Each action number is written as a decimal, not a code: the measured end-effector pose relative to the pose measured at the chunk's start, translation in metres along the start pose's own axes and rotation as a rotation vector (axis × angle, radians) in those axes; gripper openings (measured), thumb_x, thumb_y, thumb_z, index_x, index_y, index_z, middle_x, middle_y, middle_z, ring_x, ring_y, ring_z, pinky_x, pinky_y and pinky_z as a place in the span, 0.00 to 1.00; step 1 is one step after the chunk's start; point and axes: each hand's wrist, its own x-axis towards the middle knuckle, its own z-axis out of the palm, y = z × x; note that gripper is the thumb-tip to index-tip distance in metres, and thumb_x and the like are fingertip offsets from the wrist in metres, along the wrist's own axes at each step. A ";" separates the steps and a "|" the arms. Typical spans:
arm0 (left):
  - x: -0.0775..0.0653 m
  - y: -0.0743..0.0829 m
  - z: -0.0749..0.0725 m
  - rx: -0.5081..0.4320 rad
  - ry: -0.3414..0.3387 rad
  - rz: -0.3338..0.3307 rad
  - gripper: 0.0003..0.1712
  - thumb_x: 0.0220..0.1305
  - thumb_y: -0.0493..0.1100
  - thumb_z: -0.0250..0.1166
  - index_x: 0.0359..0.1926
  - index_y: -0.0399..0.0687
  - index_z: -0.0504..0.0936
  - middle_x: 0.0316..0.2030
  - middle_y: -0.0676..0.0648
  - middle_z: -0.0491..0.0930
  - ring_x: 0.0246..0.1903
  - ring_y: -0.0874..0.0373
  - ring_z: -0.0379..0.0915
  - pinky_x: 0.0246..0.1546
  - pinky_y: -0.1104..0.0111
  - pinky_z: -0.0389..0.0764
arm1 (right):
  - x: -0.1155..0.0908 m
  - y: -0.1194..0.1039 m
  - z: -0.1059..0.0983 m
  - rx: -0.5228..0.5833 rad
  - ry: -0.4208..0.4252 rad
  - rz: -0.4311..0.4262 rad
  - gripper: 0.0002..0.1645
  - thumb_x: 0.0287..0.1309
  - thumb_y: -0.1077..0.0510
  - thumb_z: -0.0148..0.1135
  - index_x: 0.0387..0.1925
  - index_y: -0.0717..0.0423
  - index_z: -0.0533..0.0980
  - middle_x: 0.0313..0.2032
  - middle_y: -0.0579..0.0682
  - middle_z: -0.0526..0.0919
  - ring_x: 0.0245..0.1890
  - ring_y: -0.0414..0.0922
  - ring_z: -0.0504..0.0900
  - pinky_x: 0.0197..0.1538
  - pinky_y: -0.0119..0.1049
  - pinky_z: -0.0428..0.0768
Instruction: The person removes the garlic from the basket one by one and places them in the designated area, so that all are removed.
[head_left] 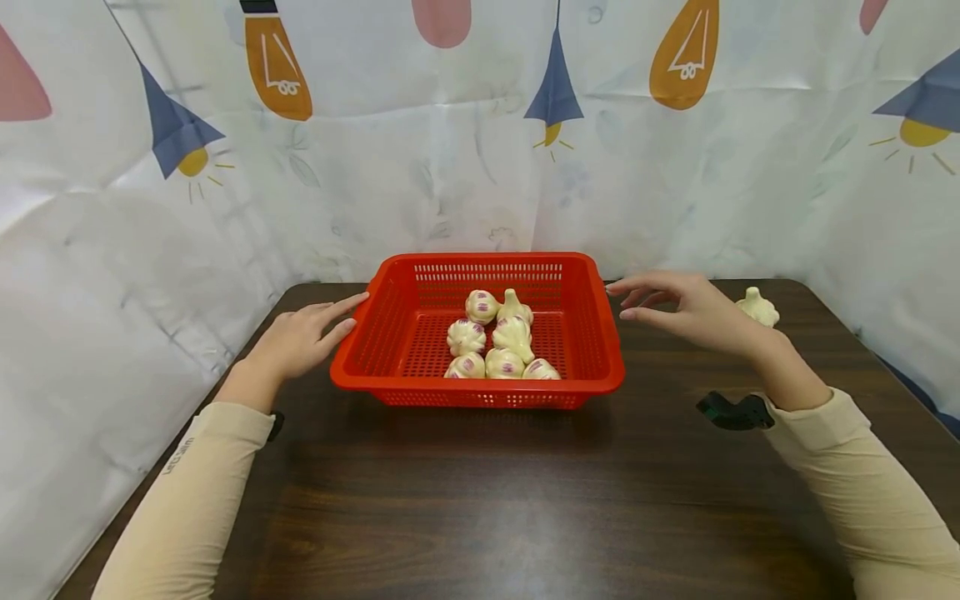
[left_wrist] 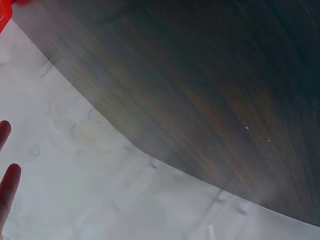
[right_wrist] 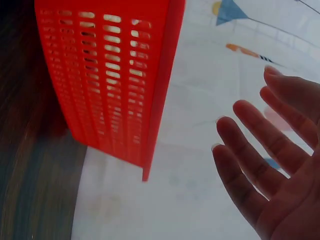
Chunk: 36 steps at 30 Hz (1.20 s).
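Though between hands (head_left: 298, 337) (head_left: 682, 310), basket (head_left: 480, 385) near table edge (head_left: 326, 289).

Lettering, one item: small dark print, "Let's Slim" (head_left: 178, 456) as best I can read it over my head feed, set lengthwise on the person's cream left sleeve (head_left: 183, 508), below the turned-back cuff (head_left: 238, 419).

Red perforated basket (head_left: 480, 386), upright on dark table (head_left: 480, 492); seven pale, purple-marked garlic bulbs (head_left: 513, 336) clustered inside.
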 end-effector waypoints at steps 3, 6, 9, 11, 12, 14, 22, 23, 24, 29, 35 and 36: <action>0.000 0.001 -0.001 -0.001 -0.005 -0.003 0.33 0.81 0.59 0.47 0.80 0.57 0.62 0.67 0.32 0.72 0.61 0.33 0.71 0.54 0.37 0.73 | 0.008 -0.005 0.007 0.026 -0.069 0.031 0.22 0.65 0.66 0.68 0.60 0.57 0.81 0.47 0.52 0.87 0.44 0.41 0.85 0.50 0.30 0.80; -0.001 0.002 -0.002 0.001 -0.012 -0.005 0.33 0.81 0.59 0.47 0.80 0.57 0.61 0.67 0.32 0.72 0.61 0.33 0.71 0.53 0.37 0.74 | 0.018 -0.006 0.015 0.031 -0.146 0.055 0.21 0.66 0.64 0.67 0.60 0.56 0.81 0.47 0.51 0.87 0.44 0.43 0.85 0.47 0.35 0.82; -0.002 0.002 -0.001 0.003 -0.011 -0.008 0.33 0.81 0.59 0.46 0.80 0.57 0.62 0.67 0.31 0.72 0.60 0.33 0.71 0.53 0.37 0.74 | 0.027 -0.007 0.023 0.018 -0.202 0.051 0.21 0.67 0.61 0.68 0.60 0.52 0.81 0.50 0.47 0.86 0.45 0.42 0.84 0.45 0.40 0.82; -0.002 0.001 0.000 0.005 -0.007 -0.008 0.32 0.81 0.59 0.46 0.79 0.57 0.62 0.66 0.31 0.73 0.60 0.33 0.72 0.53 0.37 0.74 | 0.032 -0.007 0.029 0.007 -0.227 0.035 0.21 0.68 0.59 0.68 0.61 0.50 0.81 0.52 0.44 0.85 0.46 0.41 0.82 0.47 0.42 0.81; -0.002 0.001 0.000 0.005 -0.006 -0.009 0.32 0.81 0.59 0.46 0.79 0.57 0.62 0.66 0.31 0.73 0.60 0.33 0.72 0.53 0.37 0.74 | 0.034 -0.007 0.031 0.006 -0.236 0.031 0.21 0.67 0.59 0.68 0.60 0.49 0.81 0.53 0.43 0.85 0.46 0.41 0.82 0.48 0.44 0.81; -0.001 0.001 0.000 0.005 -0.004 -0.010 0.32 0.81 0.59 0.46 0.79 0.57 0.62 0.65 0.31 0.73 0.60 0.33 0.72 0.53 0.37 0.74 | 0.039 -0.009 0.037 0.012 -0.261 0.028 0.21 0.67 0.59 0.68 0.60 0.50 0.82 0.55 0.44 0.84 0.48 0.42 0.82 0.51 0.47 0.81; -0.001 0.001 -0.001 0.004 -0.005 -0.010 0.32 0.81 0.59 0.46 0.79 0.58 0.62 0.66 0.32 0.73 0.61 0.33 0.71 0.55 0.36 0.73 | 0.056 -0.014 0.052 0.002 -0.440 0.048 0.20 0.67 0.56 0.68 0.59 0.54 0.82 0.54 0.50 0.84 0.51 0.47 0.81 0.57 0.53 0.79; -0.001 0.001 -0.001 0.005 -0.004 -0.010 0.32 0.81 0.59 0.46 0.79 0.58 0.62 0.66 0.32 0.73 0.61 0.33 0.71 0.55 0.36 0.73 | 0.058 -0.014 0.053 -0.008 -0.459 0.054 0.21 0.67 0.56 0.69 0.59 0.55 0.81 0.54 0.51 0.84 0.51 0.47 0.81 0.57 0.53 0.79; 0.000 0.001 -0.001 0.006 -0.003 -0.010 0.32 0.81 0.59 0.46 0.79 0.58 0.62 0.66 0.31 0.73 0.61 0.33 0.71 0.55 0.36 0.73 | 0.060 -0.015 0.054 -0.020 -0.476 0.055 0.21 0.67 0.56 0.69 0.59 0.55 0.81 0.54 0.50 0.84 0.51 0.47 0.80 0.57 0.52 0.79; 0.000 -0.001 0.000 0.007 0.002 -0.005 0.32 0.81 0.59 0.47 0.79 0.58 0.62 0.66 0.32 0.73 0.60 0.33 0.72 0.54 0.36 0.73 | 0.067 -0.019 0.060 -0.084 -0.537 0.061 0.21 0.66 0.57 0.69 0.59 0.55 0.82 0.54 0.49 0.84 0.51 0.47 0.79 0.58 0.49 0.78; -0.001 -0.001 0.000 0.006 0.001 -0.003 0.32 0.81 0.59 0.47 0.79 0.58 0.62 0.66 0.32 0.73 0.61 0.33 0.71 0.55 0.36 0.73 | 0.072 -0.018 0.066 -0.117 -0.594 0.065 0.22 0.65 0.57 0.70 0.59 0.55 0.82 0.54 0.48 0.84 0.53 0.47 0.79 0.59 0.49 0.78; -0.001 -0.001 0.000 0.007 0.001 -0.005 0.32 0.81 0.59 0.47 0.80 0.58 0.62 0.66 0.32 0.73 0.61 0.33 0.71 0.55 0.36 0.73 | 0.072 -0.018 0.067 -0.117 -0.603 0.065 0.22 0.65 0.57 0.71 0.59 0.55 0.82 0.54 0.48 0.84 0.53 0.46 0.78 0.59 0.49 0.78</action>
